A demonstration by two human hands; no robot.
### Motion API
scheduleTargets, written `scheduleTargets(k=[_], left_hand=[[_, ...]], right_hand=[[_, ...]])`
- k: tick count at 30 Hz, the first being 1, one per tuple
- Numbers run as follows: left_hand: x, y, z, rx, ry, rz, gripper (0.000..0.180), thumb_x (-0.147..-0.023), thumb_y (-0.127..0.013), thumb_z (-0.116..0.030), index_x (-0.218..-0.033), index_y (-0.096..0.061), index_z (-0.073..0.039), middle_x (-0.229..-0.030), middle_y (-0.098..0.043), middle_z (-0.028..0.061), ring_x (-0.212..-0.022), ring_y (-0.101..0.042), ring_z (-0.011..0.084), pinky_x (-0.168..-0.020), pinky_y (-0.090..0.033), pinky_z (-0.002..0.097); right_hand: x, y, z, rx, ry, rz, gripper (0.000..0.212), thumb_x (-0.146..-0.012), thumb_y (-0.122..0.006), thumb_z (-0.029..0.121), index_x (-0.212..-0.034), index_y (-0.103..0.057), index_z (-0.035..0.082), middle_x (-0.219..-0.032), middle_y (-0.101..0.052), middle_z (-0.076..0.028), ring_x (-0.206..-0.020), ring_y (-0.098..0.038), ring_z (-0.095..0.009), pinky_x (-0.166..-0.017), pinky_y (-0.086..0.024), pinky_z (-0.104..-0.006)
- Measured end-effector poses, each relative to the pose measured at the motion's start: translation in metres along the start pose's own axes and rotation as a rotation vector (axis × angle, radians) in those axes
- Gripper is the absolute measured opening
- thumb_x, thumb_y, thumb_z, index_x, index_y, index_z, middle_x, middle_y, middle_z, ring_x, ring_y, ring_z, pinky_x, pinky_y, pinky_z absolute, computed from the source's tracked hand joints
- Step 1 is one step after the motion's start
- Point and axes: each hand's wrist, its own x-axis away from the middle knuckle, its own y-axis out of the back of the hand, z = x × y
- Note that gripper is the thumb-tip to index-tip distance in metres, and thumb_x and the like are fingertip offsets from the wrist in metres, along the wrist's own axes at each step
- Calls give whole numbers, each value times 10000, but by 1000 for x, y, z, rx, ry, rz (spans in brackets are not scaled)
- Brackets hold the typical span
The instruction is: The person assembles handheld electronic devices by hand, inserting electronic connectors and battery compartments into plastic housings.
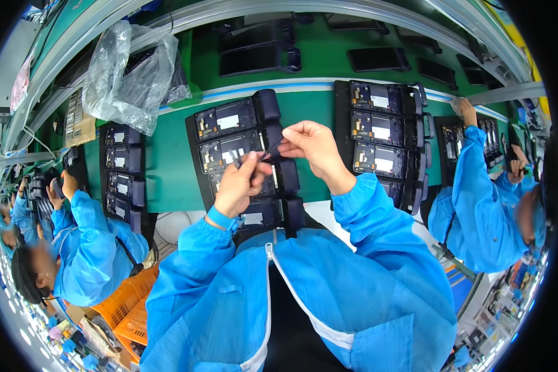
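Above a black tray (196, 162) of opened black handheld devices, my two hands meet. My right hand (310, 147) is closed in a pinch on a thin dark strip (273, 147), which slants down toward the other hand. My left hand (239, 185), with a blue wristband (222, 219), has thumb and fingers pressed together at the strip's lower end. The strip's exact kind is too small to make out. Under my fingers, one opened device (226, 150) shows its board and a white patch; my left hand partly covers the devices nearer me.
On the green bench (170, 180), a second tray of devices (381, 127) stands to the right and another (123, 170) to the left. A clear plastic bag (127, 74) hangs at upper left. Dark devices (378, 59) lie beyond the rail. Co-workers in blue (99, 248) flank me.
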Motion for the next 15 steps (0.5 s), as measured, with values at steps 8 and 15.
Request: scheduleTargets(k=[8,15], left_hand=[[-3,-9,6,48,-128,-135,192,-807,-647,-179,-931,-604,-40,-524,-417,-44,-408,-335,33,-371,-222,185],[-6,-13,22,-149,-191,-216,163,-828,-624,-220,-869,-623,-61,-550,-483,-31,-460,-409,38,-413,-297,186]], right_hand=[[8,0,-15,-126,-60,-33,153,-818,-616,116,-887,-562,-10,-801,-604,-104,-705,-619,-191,-667,-537,-321],[5,-9,-43,-62,209,-100,107,-809,-619,91,-876,-570,22,-805,-613,-62,-680,-600,-138,-650,-509,-264]])
